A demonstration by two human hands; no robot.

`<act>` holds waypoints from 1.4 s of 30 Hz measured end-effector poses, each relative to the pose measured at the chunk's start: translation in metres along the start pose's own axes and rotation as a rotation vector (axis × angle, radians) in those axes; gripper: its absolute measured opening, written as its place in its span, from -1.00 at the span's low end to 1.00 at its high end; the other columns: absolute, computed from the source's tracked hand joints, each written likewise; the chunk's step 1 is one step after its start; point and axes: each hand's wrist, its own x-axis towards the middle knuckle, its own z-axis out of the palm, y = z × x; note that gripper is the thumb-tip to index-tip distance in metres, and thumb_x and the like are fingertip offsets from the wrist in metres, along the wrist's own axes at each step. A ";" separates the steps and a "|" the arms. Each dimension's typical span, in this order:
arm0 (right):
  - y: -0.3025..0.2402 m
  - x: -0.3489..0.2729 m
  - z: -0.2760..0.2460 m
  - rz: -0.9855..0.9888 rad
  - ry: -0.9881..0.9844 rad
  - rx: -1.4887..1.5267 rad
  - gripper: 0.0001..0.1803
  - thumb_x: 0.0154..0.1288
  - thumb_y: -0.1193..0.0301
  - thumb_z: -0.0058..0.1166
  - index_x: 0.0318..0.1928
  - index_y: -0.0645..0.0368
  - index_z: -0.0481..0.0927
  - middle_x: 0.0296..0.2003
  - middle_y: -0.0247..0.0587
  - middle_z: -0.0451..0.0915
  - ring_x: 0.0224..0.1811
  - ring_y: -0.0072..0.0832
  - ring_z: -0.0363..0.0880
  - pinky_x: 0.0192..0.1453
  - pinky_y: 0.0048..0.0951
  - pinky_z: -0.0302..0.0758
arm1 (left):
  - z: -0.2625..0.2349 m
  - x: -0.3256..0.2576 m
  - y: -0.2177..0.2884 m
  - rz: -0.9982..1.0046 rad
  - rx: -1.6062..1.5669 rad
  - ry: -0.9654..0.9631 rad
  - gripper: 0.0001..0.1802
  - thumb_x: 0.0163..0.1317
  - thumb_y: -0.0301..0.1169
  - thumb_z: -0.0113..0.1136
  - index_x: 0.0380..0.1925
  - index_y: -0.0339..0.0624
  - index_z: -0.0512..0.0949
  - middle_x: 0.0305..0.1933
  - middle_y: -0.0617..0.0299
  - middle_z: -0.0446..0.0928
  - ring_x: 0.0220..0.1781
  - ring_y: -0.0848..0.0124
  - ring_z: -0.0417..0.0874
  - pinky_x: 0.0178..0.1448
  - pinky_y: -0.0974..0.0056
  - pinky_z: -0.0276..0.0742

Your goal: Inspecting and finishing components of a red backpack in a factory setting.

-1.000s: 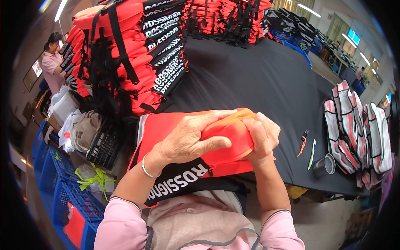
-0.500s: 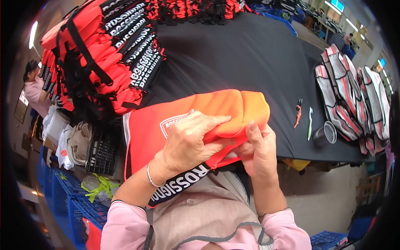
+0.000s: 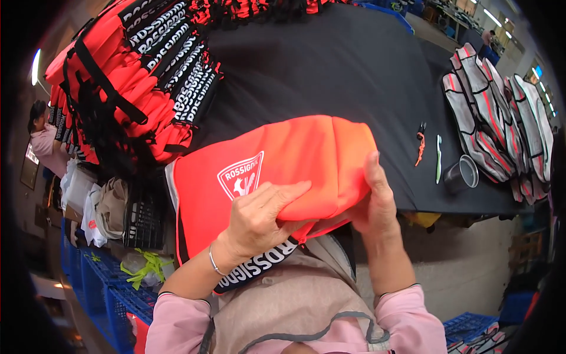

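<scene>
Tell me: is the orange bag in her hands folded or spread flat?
Folded: the orange bag doubles over under the left hand; the right hand grips its end.

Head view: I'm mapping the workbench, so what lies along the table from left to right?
Stack of orange vests → orange vest held in both hands → small orange-handled snips → green pen → dark cup → grey striped garments.

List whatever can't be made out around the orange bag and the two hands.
- Head view: the right hand keeps only thumb and palm showing; its fingers are tucked behind the orange bag.
- The bag's underside is hidden by its own body and the left hand.
- The small tools on the black table are too small to identify.
- The grey cup's contents can't be seen.
</scene>
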 end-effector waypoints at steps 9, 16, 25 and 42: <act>0.001 -0.016 0.017 -0.061 -0.051 -0.232 -0.72 0.39 0.31 0.24 -0.09 0.27 0.57 -0.31 -0.33 0.64 -0.42 -0.71 0.52 -0.41 -0.69 0.34 | 0.003 0.008 -0.007 -0.027 -0.020 0.053 -0.50 -0.05 -0.23 0.56 -0.14 -0.25 0.63 -0.28 0.10 0.68 -0.28 0.17 0.73 -0.25 0.20 0.65; 0.020 -0.023 0.001 -0.005 0.022 0.057 -0.59 0.55 0.24 -0.03 0.15 0.34 0.48 0.01 -0.05 0.65 -0.01 -0.35 0.70 0.03 -0.32 0.66 | 0.003 0.007 -0.003 -0.009 -0.018 0.029 -0.47 -0.07 -0.16 0.57 -0.16 -0.24 0.63 -0.28 0.13 0.67 -0.27 0.23 0.73 -0.27 0.26 0.67; 0.034 -0.017 -0.010 0.017 -0.265 0.496 -0.45 0.58 0.13 -0.13 0.32 0.31 0.32 0.22 -0.01 0.51 0.19 -0.22 0.58 0.29 -0.19 0.53 | 0.009 -0.005 0.011 -0.125 -0.278 -0.122 -0.11 -0.10 0.02 0.57 0.17 -0.23 0.44 0.19 -0.01 0.42 0.12 0.13 0.62 -0.04 0.18 0.66; -0.004 -0.064 -0.048 -0.177 0.098 -0.165 -0.37 0.57 0.06 -0.16 0.34 0.36 0.29 0.24 -0.03 0.48 0.23 -0.26 0.52 0.30 -0.23 0.47 | 0.027 0.148 -0.120 -0.450 -0.647 -0.503 -0.57 0.26 -0.08 0.37 -0.15 -0.26 0.69 -0.21 0.32 0.68 -0.17 0.55 0.63 -0.04 0.38 0.59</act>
